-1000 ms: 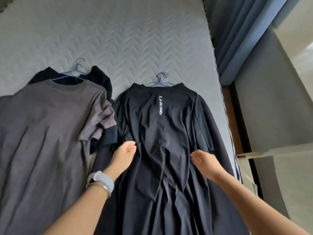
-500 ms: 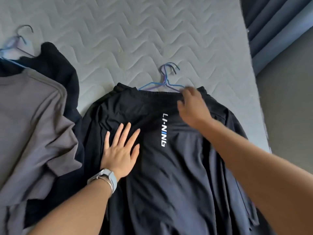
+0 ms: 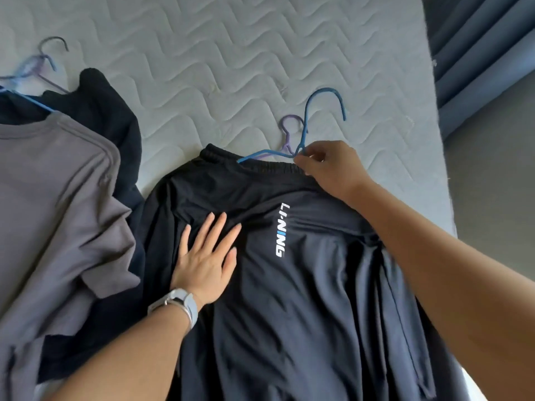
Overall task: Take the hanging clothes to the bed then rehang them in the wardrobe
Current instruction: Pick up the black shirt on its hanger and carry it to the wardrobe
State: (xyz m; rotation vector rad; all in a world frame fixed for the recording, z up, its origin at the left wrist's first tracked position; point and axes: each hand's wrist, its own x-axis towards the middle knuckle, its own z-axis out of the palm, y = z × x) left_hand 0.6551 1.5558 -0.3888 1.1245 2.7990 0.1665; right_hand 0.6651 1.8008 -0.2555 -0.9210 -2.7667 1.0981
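The left hand lies flat and open on the black shirt on the bed. Beyond it, the right hand pinches the blue hanger; lifting could snag the tangled purple hanger.

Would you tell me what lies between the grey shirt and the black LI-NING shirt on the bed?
In the head view, a dark navy garment lies between the grey shirt and the LI-NING shirt, partly under the grey one.

quilted grey mattress — blue curtain at right
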